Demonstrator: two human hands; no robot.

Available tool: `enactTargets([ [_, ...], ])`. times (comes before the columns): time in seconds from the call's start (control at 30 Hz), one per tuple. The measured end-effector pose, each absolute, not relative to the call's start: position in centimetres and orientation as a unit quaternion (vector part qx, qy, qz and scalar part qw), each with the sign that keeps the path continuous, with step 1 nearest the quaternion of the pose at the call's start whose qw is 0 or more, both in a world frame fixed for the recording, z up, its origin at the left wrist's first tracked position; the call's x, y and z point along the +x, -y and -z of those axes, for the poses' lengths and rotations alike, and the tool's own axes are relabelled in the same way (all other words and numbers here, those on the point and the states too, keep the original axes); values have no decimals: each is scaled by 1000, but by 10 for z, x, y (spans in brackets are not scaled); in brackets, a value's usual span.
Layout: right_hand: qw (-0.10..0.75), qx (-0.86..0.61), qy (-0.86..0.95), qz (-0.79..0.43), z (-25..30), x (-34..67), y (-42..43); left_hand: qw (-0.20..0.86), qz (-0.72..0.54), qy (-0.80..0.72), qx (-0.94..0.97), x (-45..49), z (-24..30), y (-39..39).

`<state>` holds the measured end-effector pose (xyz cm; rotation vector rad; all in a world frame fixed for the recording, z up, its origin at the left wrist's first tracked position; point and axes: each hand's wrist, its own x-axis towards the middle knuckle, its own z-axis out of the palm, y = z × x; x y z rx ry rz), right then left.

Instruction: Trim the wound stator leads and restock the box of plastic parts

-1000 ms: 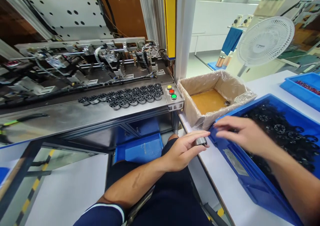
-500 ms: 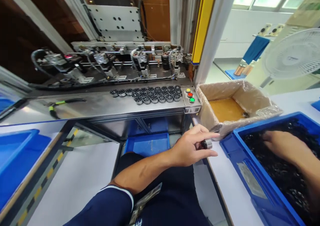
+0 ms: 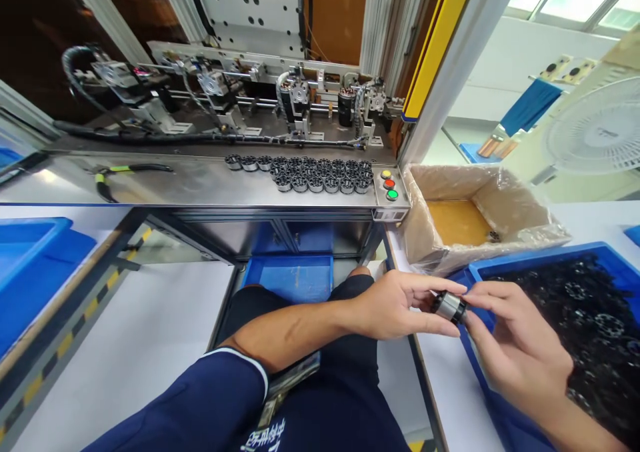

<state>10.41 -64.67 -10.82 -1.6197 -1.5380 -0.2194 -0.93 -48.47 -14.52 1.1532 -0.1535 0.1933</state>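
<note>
Head view. Landmark: lined carton (image 3: 520, 205), 1 off.

Hands: 2, both on 1 steel-and-black ring part (image 3: 449, 307), just on the near side of the carton, held up tilted. Left hand (image 3: 387, 305): thumb and index laid along opposite sides, clamped on the part. Right hand (image 3: 520, 345): thumb and fingertips pinched on the part's black right end. Can't tell if that end is a separate piece.

Inside carton: 1 loose ring (image 3: 494, 237), near the right wall.

Near side and right of carton, just beside it: 1 blue bin (image 3: 515, 422) of black pieces (image 3: 575, 292); piled and overlapping, no count possible.

Left of carton, just beside: 1 button panel (image 3: 379, 197), 3 buttons: yellow (image 3: 386, 175), red (image 3: 389, 184), green (image 3: 393, 195). Further left: ring cluster (image 3: 320, 172) on the steel ledge (image 3: 210, 189); 6 in front row, 3 singles trailing off at its far left, middle rows too crowded to count. Far left of carton, same ledge: 1 black and yellow-green hand tool (image 3: 105, 179).

Left of carton, lower: 1 blue floor tray (image 3: 293, 282). Beyond carton, right: 1 white fan (image 3: 600, 129).
</note>
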Motion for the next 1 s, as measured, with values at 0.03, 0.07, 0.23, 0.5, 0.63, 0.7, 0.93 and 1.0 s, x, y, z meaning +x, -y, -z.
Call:
enactTargets([
  [0.03, 427, -651, 619, 99, 108, 105, 647, 840, -88, 68, 530, -9, 145, 486],
  [0.07, 418, -651, 624, 110, 107, 105, 647, 845, -90, 62, 523, -9, 144, 487],
  [0.23, 378, -628, 669, 124, 102, 104, 646, 838, -111, 37, 533, -9, 144, 486],
  [0.5, 313, -631, 689, 169, 106, 108, 649, 846, -100, 18, 523, -9, 149, 485],
  [0.63, 306, -631, 693, 166, 106, 108, 648, 858, -86, 14, 507, -9, 147, 484],
  [0.7, 304, -622, 700, 172, 105, 107, 647, 862, -85, 14, 499, -9, 146, 484],
  [0.93, 253, -620, 715, 199, 105, 110, 653, 853, -60, 0, 519, -12, 144, 485],
  [1.0, 233, -635, 707, 207, 110, 114, 658, 851, -66, 3, 521, -12, 146, 486],
])
